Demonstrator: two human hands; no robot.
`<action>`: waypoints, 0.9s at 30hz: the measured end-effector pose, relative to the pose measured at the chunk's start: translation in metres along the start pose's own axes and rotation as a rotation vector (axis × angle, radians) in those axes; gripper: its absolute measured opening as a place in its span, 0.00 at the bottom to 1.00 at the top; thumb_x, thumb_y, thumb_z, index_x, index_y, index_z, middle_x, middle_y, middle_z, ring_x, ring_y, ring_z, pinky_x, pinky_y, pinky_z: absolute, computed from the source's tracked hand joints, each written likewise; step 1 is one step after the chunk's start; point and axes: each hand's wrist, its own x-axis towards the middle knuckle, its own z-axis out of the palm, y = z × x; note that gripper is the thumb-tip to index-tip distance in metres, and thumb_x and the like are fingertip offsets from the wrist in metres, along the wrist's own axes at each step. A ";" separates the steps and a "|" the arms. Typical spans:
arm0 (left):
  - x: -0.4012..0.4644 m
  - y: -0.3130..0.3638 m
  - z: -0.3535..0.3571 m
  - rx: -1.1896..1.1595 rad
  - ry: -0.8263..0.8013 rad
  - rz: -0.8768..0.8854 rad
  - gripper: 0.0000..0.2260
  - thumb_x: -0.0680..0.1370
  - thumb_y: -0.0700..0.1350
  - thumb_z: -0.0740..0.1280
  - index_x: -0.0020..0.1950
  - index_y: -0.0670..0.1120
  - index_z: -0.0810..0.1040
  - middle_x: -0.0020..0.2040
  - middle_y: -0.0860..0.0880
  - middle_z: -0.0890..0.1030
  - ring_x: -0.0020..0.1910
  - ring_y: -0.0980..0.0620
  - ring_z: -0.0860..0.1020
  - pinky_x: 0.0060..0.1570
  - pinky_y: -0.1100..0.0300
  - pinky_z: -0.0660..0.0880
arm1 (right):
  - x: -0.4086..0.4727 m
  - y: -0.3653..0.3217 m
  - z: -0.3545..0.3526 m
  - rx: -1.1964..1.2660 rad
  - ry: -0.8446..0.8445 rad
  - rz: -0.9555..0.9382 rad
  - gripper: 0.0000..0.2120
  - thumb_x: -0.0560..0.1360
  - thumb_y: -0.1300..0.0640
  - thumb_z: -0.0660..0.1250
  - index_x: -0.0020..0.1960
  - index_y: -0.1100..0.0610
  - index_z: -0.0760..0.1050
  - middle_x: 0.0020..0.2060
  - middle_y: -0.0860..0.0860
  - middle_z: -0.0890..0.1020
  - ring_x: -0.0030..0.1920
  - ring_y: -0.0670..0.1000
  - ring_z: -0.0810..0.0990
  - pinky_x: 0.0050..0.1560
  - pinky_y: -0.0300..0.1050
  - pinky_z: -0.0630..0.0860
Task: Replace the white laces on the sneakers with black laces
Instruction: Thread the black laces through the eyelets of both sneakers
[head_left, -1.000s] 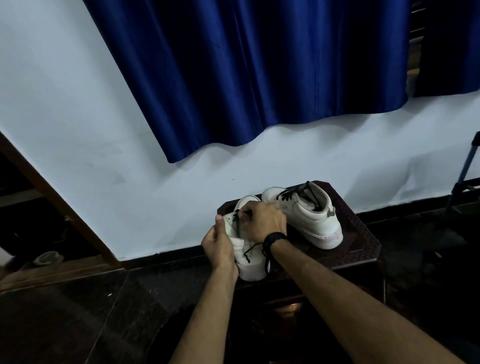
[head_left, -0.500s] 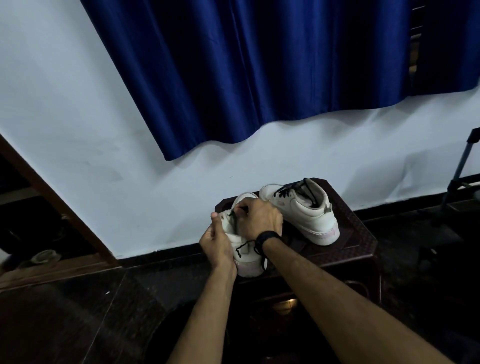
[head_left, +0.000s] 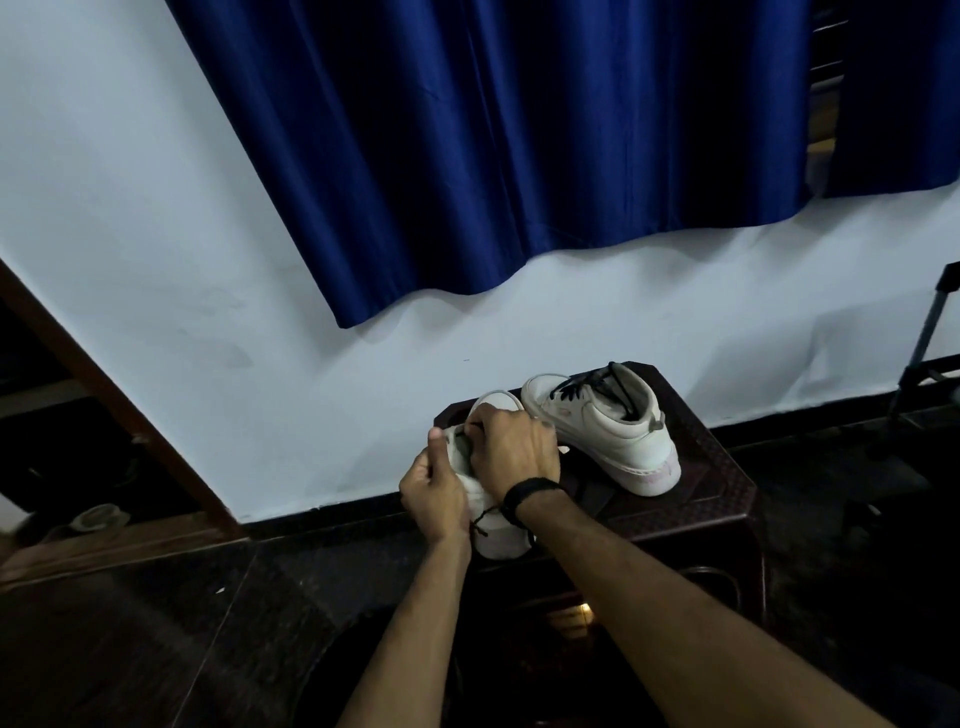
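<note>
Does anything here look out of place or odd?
Only a little: a loose black lace end dangles over the near sneaker by the wrists. The far sneaker stands upright, laced black.

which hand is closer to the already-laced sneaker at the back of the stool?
Right. The right hand works on top of the near sneaker, its knuckles just short of the laced sneaker. The left hand grips the near sneaker's far side, farther away.
</note>
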 end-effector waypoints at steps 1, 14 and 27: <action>-0.001 0.002 -0.001 0.014 -0.005 0.018 0.23 0.79 0.56 0.67 0.29 0.43 0.75 0.25 0.54 0.71 0.30 0.53 0.67 0.35 0.57 0.67 | 0.000 -0.002 0.000 -0.021 -0.003 -0.039 0.12 0.77 0.48 0.58 0.51 0.50 0.78 0.43 0.53 0.84 0.46 0.58 0.82 0.42 0.48 0.69; 0.028 0.022 -0.021 -0.039 -0.363 -0.329 0.07 0.78 0.34 0.65 0.46 0.40 0.83 0.36 0.46 0.85 0.38 0.49 0.82 0.44 0.58 0.79 | -0.002 -0.002 0.005 -0.147 0.048 -0.125 0.08 0.77 0.54 0.59 0.52 0.53 0.76 0.42 0.53 0.84 0.42 0.56 0.84 0.43 0.48 0.70; 0.041 0.047 -0.046 -0.540 -0.207 -0.556 0.12 0.84 0.35 0.53 0.43 0.42 0.71 0.41 0.42 0.80 0.44 0.46 0.81 0.59 0.49 0.74 | 0.017 -0.001 -0.014 -0.051 -0.347 -0.062 0.18 0.75 0.46 0.63 0.59 0.53 0.77 0.55 0.56 0.81 0.57 0.58 0.79 0.53 0.48 0.75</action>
